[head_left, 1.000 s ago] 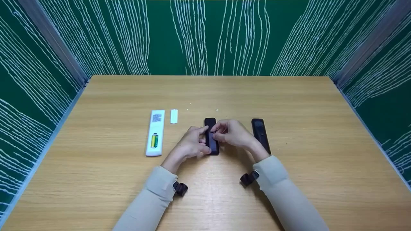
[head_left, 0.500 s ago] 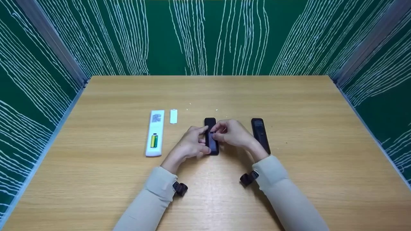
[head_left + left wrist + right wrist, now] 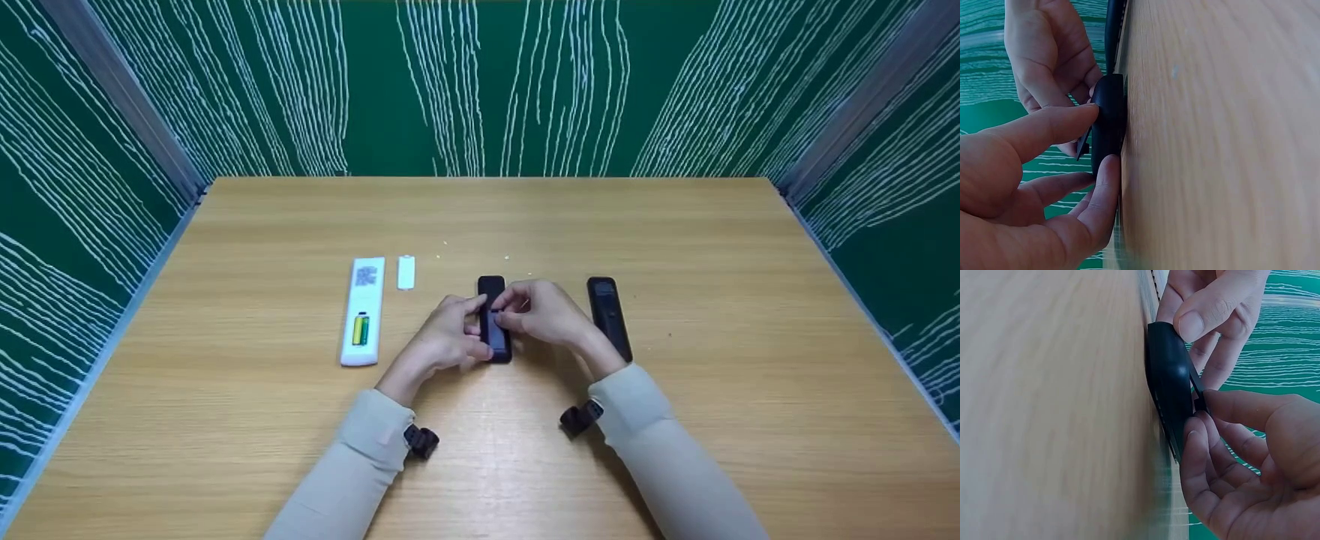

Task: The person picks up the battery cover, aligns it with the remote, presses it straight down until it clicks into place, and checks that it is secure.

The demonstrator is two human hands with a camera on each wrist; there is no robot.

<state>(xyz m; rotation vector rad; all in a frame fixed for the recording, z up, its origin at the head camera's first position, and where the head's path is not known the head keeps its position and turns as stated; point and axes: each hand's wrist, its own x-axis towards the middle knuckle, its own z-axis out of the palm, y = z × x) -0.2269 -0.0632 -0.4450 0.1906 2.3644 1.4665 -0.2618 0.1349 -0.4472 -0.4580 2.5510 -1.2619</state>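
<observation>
Near the table's middle lies a black remote control, back side up. My left hand grips it along its left side, thumb near the close end and a finger near the far half. From the right, my right hand pinches the battery cover between thumb and finger. In the right wrist view one end of the cover stands tilted away from the remote's back, the other end close to it. The left wrist view shows the cover's raised edge and small tab too. What lies under the cover is hidden.
On the left lies a white remote with two batteries in its uncovered compartment. Its white cover is beside it. A second black remote lies right, partly behind the right forearm. Tiny white bits dot the table.
</observation>
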